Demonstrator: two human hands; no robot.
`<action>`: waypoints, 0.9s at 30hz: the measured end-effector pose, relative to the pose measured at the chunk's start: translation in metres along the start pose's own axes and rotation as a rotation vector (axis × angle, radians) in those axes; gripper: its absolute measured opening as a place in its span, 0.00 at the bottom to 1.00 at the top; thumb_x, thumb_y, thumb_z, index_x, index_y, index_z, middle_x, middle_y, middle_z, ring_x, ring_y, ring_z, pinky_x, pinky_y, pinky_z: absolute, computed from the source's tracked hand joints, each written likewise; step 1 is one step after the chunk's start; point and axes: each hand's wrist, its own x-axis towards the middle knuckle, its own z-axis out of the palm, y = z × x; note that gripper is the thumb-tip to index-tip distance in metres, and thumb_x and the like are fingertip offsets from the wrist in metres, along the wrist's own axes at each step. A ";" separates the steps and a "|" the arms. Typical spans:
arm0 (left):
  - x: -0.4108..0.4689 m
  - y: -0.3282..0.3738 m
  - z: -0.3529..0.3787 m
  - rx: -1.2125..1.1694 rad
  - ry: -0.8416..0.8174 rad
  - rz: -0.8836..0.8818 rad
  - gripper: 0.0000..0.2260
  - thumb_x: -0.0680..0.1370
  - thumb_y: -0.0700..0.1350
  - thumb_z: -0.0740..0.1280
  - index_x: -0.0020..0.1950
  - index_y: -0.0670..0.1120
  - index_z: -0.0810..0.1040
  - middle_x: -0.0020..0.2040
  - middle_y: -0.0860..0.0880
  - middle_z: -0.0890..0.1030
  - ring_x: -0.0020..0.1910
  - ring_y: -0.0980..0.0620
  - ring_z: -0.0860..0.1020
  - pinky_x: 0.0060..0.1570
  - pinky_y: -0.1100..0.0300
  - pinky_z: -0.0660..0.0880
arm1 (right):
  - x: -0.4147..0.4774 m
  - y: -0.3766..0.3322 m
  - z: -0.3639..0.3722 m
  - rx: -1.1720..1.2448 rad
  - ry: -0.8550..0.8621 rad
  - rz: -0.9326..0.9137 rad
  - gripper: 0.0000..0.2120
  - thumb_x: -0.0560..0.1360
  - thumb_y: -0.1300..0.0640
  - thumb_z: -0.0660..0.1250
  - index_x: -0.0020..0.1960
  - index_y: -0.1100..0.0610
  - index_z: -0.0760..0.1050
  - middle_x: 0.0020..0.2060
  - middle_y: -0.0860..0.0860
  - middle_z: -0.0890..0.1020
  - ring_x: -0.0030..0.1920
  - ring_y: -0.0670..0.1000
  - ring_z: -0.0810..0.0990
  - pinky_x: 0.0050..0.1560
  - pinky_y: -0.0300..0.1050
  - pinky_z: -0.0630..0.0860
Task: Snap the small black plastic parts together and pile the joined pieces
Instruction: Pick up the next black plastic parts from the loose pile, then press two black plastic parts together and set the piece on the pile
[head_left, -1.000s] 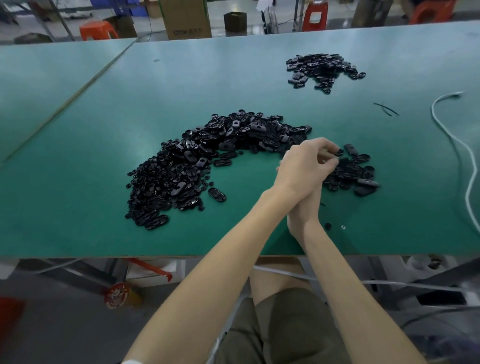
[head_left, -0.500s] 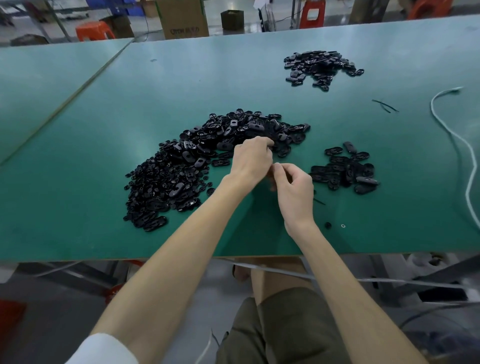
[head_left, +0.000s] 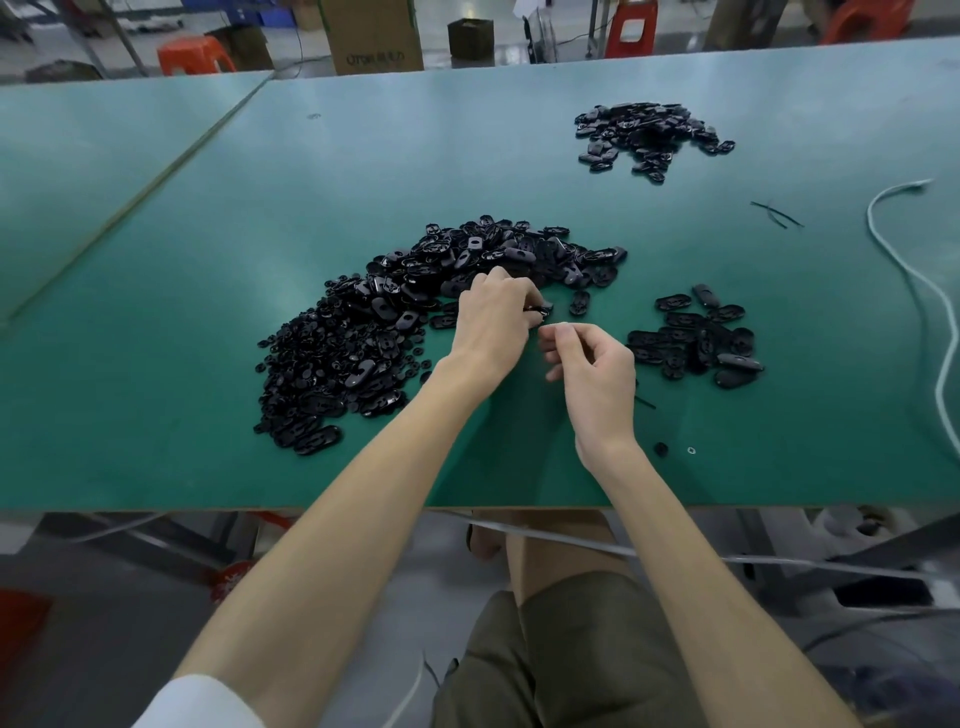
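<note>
Green tabletop (head_left: 208, 270), factory floor beyond it, cardboard box (head_left: 376, 36) at 12 o'clock.

Hazards (judged):
1. Slip. The held piece is tiny and glossy and is caught at the fingertips only. If dropped, it would be lost among identical loose stock.
2. Skewed mating. The two grips are just beside each other and do not touch, so nothing is lined up yet. A crooked press could bend a tab or leave the joint half-seated.
3. Mixing. Unjoined stock lies near the finished pile, so a careless toss could land in the wrong lot.

Left grip (head_left: 493, 325): fingers curled, thumb and fingertips clamped on one small black part (head_left: 541, 310), at the inner edge of the main heap.

Right grip (head_left: 592, 374): at 4 o'clock of the left. Fingers are curled, with thumb and forefinger tips drawn together. Cannot tell whether anything sits between them.

Outward:
- Single part (head_left: 579, 303), 2 o'clock of the left grip, lying alone.
- Main heap (head_left: 374, 332) of loose black parts, a crescent from 12 round to 8 o'clock of the left grip.
- Near pile (head_left: 696, 343), 3 o'clock of the right grip, apart from it; probably the joined pieces.
- Stray bits (head_left: 661, 449), 5 o'clock, near the tabletop's front edge.
- Far pile (head_left: 644, 135), 1 o'clock, well apart.
- White cable (head_left: 930, 312), trailing along the 3 o'clock edge.
</note>
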 end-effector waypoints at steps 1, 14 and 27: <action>-0.002 -0.001 0.000 0.020 0.006 0.010 0.08 0.82 0.44 0.69 0.59 0.48 0.85 0.59 0.45 0.78 0.62 0.45 0.73 0.63 0.49 0.69 | 0.000 -0.001 0.000 0.009 0.002 0.003 0.12 0.83 0.60 0.64 0.46 0.53 0.84 0.38 0.46 0.86 0.38 0.41 0.81 0.39 0.38 0.78; -0.033 -0.006 -0.011 -0.434 0.089 0.045 0.06 0.82 0.41 0.69 0.54 0.46 0.86 0.48 0.50 0.84 0.47 0.54 0.80 0.51 0.60 0.75 | 0.000 -0.001 -0.003 0.101 0.032 0.013 0.06 0.83 0.56 0.67 0.54 0.54 0.83 0.45 0.47 0.86 0.45 0.43 0.82 0.44 0.38 0.79; -0.043 -0.051 -0.042 0.154 0.092 -0.225 0.08 0.83 0.37 0.64 0.60 0.42 0.79 0.60 0.42 0.75 0.58 0.42 0.76 0.53 0.48 0.76 | -0.001 -0.001 -0.003 0.100 -0.050 -0.005 0.06 0.79 0.64 0.71 0.50 0.54 0.83 0.42 0.47 0.85 0.41 0.45 0.81 0.39 0.37 0.77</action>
